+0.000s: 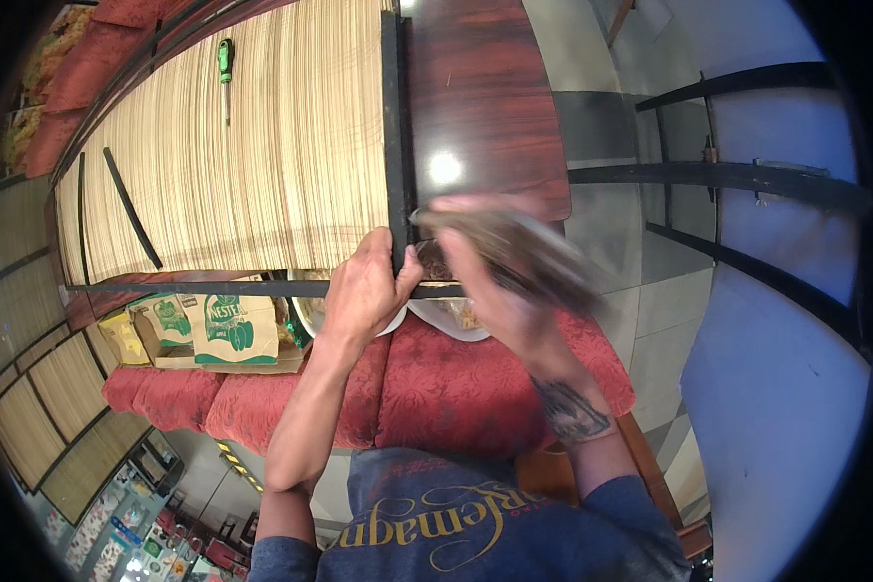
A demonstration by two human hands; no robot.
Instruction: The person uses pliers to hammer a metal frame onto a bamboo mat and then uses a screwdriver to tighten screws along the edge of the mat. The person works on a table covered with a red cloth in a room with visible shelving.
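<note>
The left hand (364,289) pinches the black frame corner (396,276) closed to steady it, while beside that corner the blurred right hand (495,291) clasps a motion-smeared tool (514,254).

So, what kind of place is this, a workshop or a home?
Probably an informal furniture-repair spot. The left hand grips the black frame corner of a slatted panel, a green-handled screwdriver lies on it, and red upholstered cushions sit beneath.

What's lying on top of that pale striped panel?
On the pale striped panel lie a green-handled screwdriver and a loose black strip. The left hand covers its black frame corner.
</note>
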